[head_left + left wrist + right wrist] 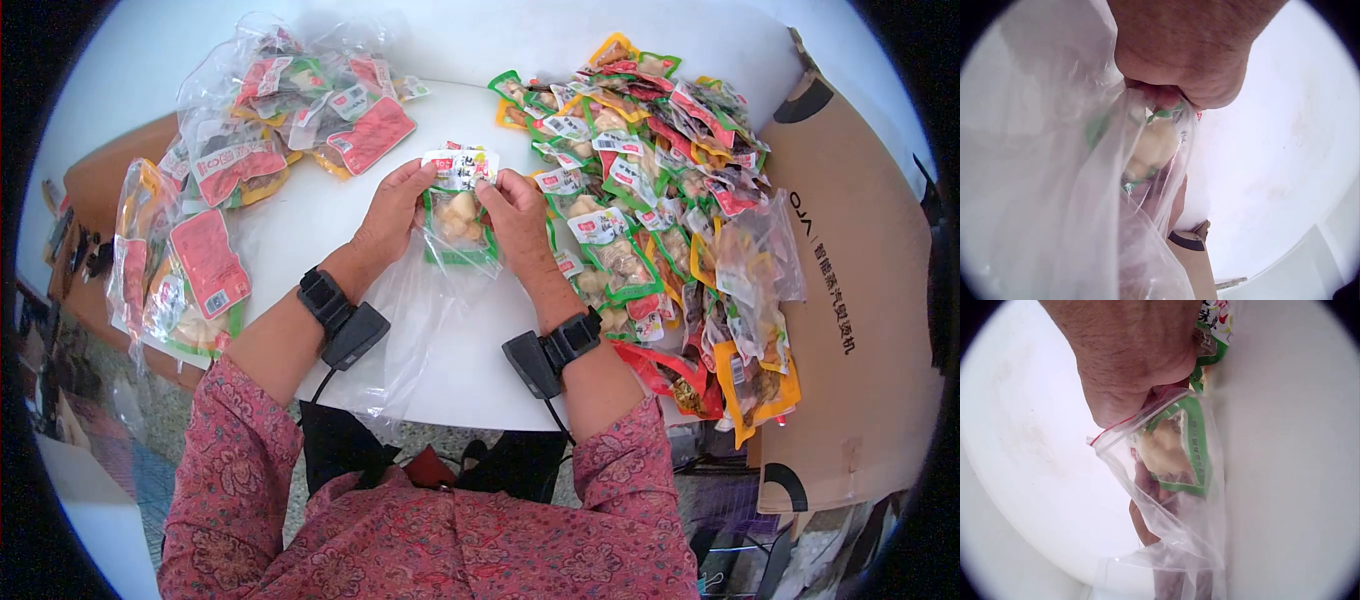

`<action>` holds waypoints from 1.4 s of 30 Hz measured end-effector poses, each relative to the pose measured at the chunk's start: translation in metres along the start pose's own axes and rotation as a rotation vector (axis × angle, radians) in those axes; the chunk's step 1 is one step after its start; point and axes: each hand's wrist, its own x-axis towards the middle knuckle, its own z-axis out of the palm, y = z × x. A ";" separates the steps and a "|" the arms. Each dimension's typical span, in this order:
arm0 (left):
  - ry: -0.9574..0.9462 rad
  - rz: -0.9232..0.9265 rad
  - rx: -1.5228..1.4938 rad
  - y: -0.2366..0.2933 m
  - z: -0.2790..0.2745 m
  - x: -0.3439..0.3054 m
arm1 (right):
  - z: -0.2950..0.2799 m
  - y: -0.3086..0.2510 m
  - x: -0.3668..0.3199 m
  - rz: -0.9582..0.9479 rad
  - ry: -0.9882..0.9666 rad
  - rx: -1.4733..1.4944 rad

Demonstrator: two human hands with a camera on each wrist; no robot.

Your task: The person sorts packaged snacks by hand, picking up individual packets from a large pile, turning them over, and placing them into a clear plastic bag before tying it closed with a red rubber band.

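Observation:
Between both hands is a green-edged snack packet (460,218) with a white printed label and pale chunks showing through its window. Its lower part sits inside a clear zip bag (395,345), whose red zip line shows in the right wrist view. The left hand (393,208) pinches the packet and bag mouth at the left side. On the other side, the right hand (520,218) grips the packet's upper right corner with thumb and fingers. In the left wrist view, the clear film (1079,187) hangs in front of the packet (1150,147), and the left fingertips are mostly hidden.
A large heap of green-, yellow- and red-edged packets (625,170) covers the table's right side. Filled clear bags of packets (240,160) lie at the left. A cardboard box (850,280) stands along the right, and the white table's (490,385) front edge is near the body.

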 end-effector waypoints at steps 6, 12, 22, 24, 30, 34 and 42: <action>0.046 0.035 -0.062 0.004 0.011 -0.003 | -0.001 0.020 0.006 -0.020 -0.071 -0.028; 0.097 0.056 -0.069 0.001 0.014 -0.002 | -0.003 0.006 0.001 -0.059 -0.053 -0.072; -0.123 -0.179 0.142 0.010 0.018 -0.011 | -0.009 0.006 0.006 0.009 0.132 0.203; -0.150 -0.174 0.154 0.014 0.019 -0.013 | -0.010 0.008 0.008 0.019 0.139 0.215; -0.244 -0.127 0.143 0.018 0.025 -0.017 | -0.011 0.008 0.008 0.033 0.161 0.234; -0.308 -0.124 0.180 0.018 0.026 -0.018 | -0.010 0.007 0.009 0.007 0.167 0.244; -0.343 -0.108 0.295 0.019 0.026 -0.019 | -0.013 0.005 0.009 0.016 0.168 0.249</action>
